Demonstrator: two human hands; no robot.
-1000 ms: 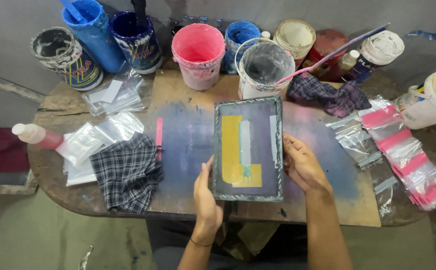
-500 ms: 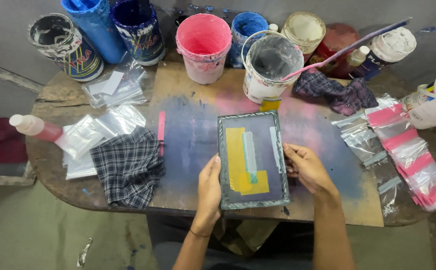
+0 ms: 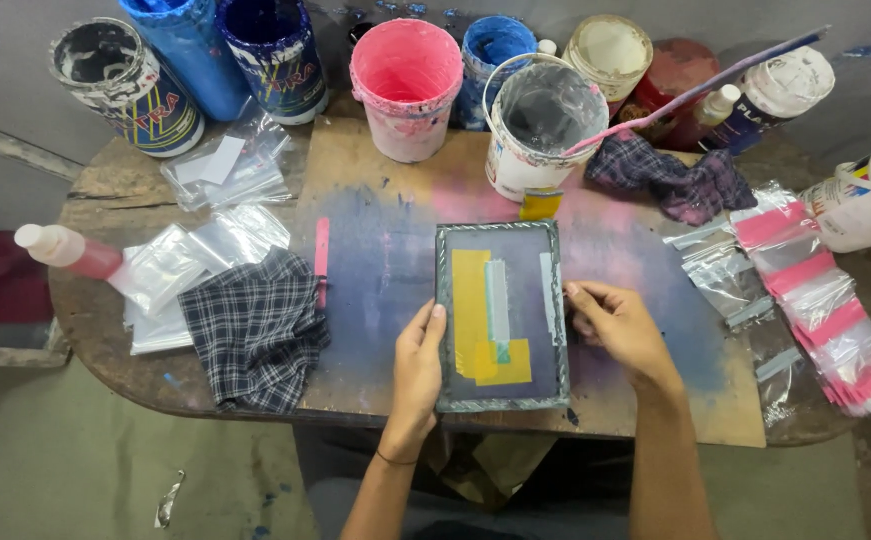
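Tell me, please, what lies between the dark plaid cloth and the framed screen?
In the head view, a pink stick lies between plaid cloth and framed screen, on stained board.

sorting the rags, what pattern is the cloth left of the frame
Dark plaid, navy and white checks: the cloth, seen in the head view.

Frame lowered flat onto the table; right hand shifted beside its right edge, fingers curled.

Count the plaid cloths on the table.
2. One dark plaid cloth lies at the front left edge, left of the frame. One purple plaid cloth sits back right, beside the white bucket. None seem hidden.
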